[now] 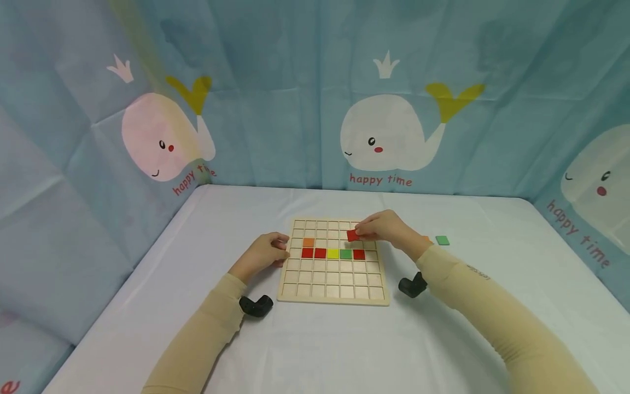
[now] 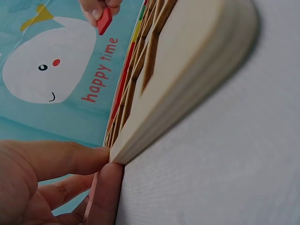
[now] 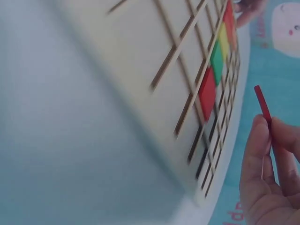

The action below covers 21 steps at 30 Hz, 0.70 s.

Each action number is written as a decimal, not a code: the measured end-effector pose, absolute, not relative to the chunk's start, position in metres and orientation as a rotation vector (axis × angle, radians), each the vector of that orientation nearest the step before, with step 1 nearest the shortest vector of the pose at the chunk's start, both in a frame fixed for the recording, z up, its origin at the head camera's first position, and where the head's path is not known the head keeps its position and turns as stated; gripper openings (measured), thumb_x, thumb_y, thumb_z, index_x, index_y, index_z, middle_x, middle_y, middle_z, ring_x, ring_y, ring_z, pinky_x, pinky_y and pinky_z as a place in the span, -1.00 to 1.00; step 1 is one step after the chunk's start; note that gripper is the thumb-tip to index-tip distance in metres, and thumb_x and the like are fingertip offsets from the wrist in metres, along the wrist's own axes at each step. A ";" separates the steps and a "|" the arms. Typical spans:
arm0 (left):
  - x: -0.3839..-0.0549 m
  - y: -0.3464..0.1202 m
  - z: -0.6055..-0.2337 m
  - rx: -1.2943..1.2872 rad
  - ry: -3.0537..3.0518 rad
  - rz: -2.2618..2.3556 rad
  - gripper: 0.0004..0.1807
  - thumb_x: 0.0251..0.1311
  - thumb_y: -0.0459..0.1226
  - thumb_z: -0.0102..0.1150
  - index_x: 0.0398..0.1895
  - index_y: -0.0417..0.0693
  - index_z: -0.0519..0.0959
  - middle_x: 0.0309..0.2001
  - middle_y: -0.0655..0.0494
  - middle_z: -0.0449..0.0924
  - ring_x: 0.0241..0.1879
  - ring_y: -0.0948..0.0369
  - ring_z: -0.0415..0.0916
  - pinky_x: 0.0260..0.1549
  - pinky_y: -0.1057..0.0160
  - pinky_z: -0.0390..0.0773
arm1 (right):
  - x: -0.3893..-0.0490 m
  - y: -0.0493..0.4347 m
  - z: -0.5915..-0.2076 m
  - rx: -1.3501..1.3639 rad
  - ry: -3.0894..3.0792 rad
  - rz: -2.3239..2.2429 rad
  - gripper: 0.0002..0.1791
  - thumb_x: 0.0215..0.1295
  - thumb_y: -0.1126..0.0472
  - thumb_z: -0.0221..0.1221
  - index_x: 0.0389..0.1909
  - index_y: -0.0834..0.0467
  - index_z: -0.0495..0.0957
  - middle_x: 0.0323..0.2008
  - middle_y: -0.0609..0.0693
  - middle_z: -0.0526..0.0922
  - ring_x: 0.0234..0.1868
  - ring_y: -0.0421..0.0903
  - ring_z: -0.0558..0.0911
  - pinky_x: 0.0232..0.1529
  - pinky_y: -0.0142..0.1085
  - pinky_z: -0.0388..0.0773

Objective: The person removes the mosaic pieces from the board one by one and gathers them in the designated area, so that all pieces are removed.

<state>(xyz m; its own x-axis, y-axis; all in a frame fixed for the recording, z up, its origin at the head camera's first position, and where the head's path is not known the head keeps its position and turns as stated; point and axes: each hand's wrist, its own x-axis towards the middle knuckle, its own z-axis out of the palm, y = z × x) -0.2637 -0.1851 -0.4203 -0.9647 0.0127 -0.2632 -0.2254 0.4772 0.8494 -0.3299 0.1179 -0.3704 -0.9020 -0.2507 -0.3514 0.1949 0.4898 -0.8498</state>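
A square wooden grid board (image 1: 332, 300) lies on the table. One row carries two red tiles (image 1: 313, 253) side by side, then a yellow tile (image 1: 333, 254), a green tile (image 1: 346, 254) and another red tile (image 1: 359, 255). An orange tile (image 1: 308, 242) sits one row farther back, above the leftmost red one. My left hand (image 1: 266, 251) grips the board's left edge between thumb and finger; the left wrist view shows them meeting at that edge. Over the board's back right part, my right hand (image 1: 386, 226) pinches a red square tile (image 3: 263, 102) between thumb and finger, raised off the grid.
To the right of the board lie a loose green tile (image 1: 442, 240) and an orange tile (image 1: 427, 239), partly hidden by the right wrist. A white cloth (image 1: 325, 345) covers the table. Behind stands a blue curtain (image 1: 285, 137) with whale prints.
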 end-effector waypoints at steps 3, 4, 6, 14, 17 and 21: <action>-0.264 -0.185 -0.421 -0.181 2.488 1.488 -0.47 0.22 -0.42 0.23 0.29 -0.25 0.43 -0.13 -0.05 0.45 -0.33 0.22 0.49 -0.36 0.35 0.64 | -0.329 0.127 -0.368 -0.025 2.322 -1.370 -0.63 0.27 0.19 0.32 0.05 0.29 0.65 -0.17 0.01 0.77 -0.34 -0.30 0.71 -0.01 -0.34 0.67; -0.264 -0.185 -0.421 -0.184 2.488 1.488 -0.47 0.22 -0.42 0.23 0.29 -0.25 0.43 -0.13 -0.05 0.44 -0.33 0.22 0.49 -0.36 0.36 0.64 | -0.329 0.130 -0.367 -0.026 2.324 -1.364 -0.62 0.27 0.18 0.32 0.05 0.29 0.65 -0.18 0.00 0.77 -0.33 -0.30 0.72 0.00 -0.33 0.66; -0.264 -0.185 -0.421 -0.187 2.490 1.488 -0.47 0.22 -0.42 0.22 0.29 -0.25 0.43 -0.14 -0.05 0.44 -0.34 0.22 0.48 -0.37 0.36 0.63 | -0.329 0.136 -0.366 -0.018 2.323 -1.361 -0.62 0.27 0.18 0.32 0.05 0.28 0.65 -0.22 -0.03 0.78 -0.32 -0.29 0.73 0.01 -0.33 0.66; -0.263 -0.184 -0.420 -0.194 2.491 1.482 -0.48 0.23 -0.42 0.22 0.28 -0.24 0.43 -0.16 -0.03 0.43 -0.34 0.21 0.47 -0.38 0.36 0.62 | -0.328 0.154 -0.368 -0.064 2.323 -1.342 -0.59 0.29 0.18 0.29 0.09 0.31 0.62 -0.09 0.05 0.74 -0.24 -0.25 0.70 0.03 -0.31 0.66; -0.264 -0.185 -0.420 -0.194 2.495 1.482 -0.49 0.23 -0.43 0.22 0.28 -0.25 0.43 -0.17 -0.03 0.43 -0.35 0.22 0.47 -0.38 0.36 0.62 | -0.328 0.160 -0.369 -0.068 2.323 -1.342 -0.58 0.30 0.17 0.29 0.11 0.32 0.61 -0.03 0.09 0.71 -0.24 -0.26 0.69 0.04 -0.32 0.66; -0.264 -0.186 -0.421 -0.188 2.491 1.491 -0.49 0.23 -0.44 0.21 0.27 -0.26 0.43 -0.17 -0.03 0.43 -0.35 0.22 0.47 -0.37 0.35 0.62 | -0.327 0.168 -0.368 -0.061 2.333 -1.335 -0.55 0.30 0.15 0.29 0.13 0.33 0.59 0.01 0.12 0.68 -0.24 -0.26 0.67 0.04 -0.32 0.66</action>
